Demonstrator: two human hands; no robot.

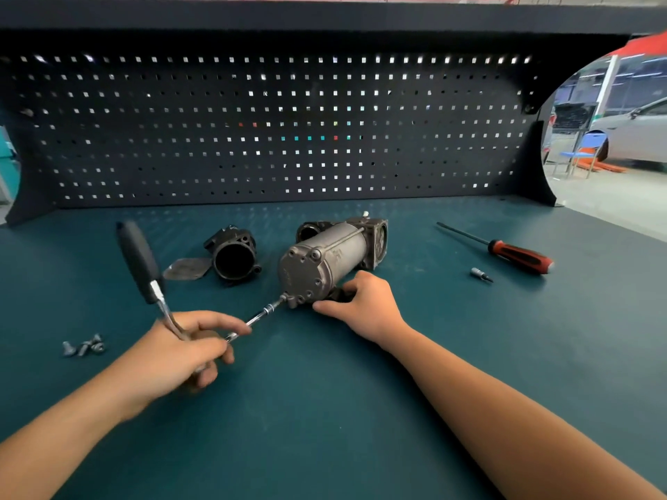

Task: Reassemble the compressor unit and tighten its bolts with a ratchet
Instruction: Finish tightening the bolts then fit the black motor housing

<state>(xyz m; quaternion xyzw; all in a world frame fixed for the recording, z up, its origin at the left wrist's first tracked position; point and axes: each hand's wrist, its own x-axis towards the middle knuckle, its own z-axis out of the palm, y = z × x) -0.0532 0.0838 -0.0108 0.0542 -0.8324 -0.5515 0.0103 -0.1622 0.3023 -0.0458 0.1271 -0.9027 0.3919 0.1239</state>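
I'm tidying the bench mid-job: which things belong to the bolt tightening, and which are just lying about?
In the job: compressor, held by the right hand; ratchet, held by the left hand; loose bolts; black housing and plate, probably parts not yet fitted.
Lying about: screwdriver and bit, untouched on the right.

– How many tools on the bench (361, 409)?
– One ratchet (139, 261), one screwdriver (519, 255), one bit socket (482, 275).
– And parts?
– One compressor unit (325, 261), one black cylinder housing (234, 254), one flat plate (187, 269). The bolts (83, 347) lie in one cluster, three or four; too blurred to count exactly.
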